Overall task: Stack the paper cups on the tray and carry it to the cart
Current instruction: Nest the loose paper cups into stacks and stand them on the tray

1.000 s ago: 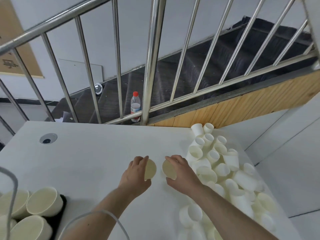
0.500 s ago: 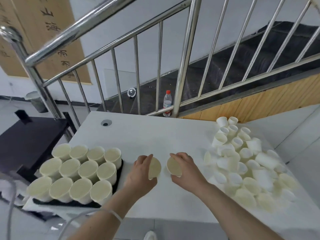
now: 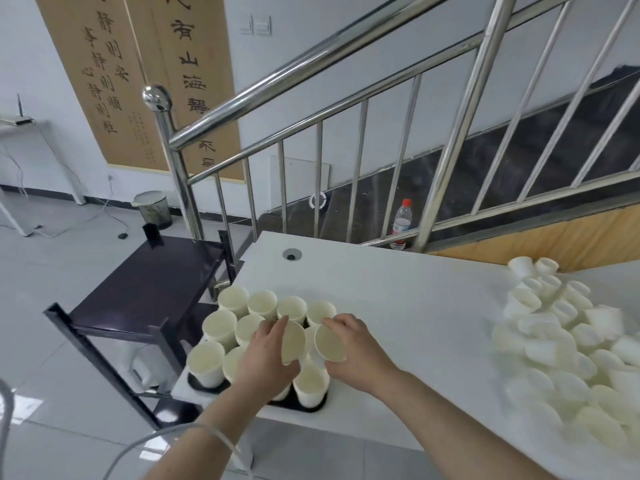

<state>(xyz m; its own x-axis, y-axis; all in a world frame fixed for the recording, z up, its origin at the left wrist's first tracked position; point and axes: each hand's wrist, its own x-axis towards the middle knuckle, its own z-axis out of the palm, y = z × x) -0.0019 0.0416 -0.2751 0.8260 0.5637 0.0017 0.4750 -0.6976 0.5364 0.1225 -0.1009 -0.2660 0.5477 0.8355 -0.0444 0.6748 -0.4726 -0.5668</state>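
Observation:
A black tray [image 3: 204, 385] at the white table's near left corner carries several upright white paper cups [image 3: 232, 299]. My left hand [image 3: 266, 355] grips one paper cup [image 3: 292, 342] tilted on its side above the tray's cups. My right hand [image 3: 356, 351] grips a second tilted cup [image 3: 329, 344] just to the right of it, also over the tray. The two held cups face each other, a small gap apart. A heap of loose paper cups [image 3: 568, 344] lies at the table's right end. The dark cart [image 3: 145, 292] stands left of the table.
The white table [image 3: 408, 306] has a round cable hole [image 3: 292, 254] near its far left. A steel stair railing [image 3: 356, 140] rises behind it, with a water bottle [image 3: 401, 223] on the stairs. A bin [image 3: 152, 209] and cables are on the tiled floor at left.
Both hands, each with its cup, have moved left from the middle of the table to above the tray. The view has swung left, bringing the cart and floor into sight.

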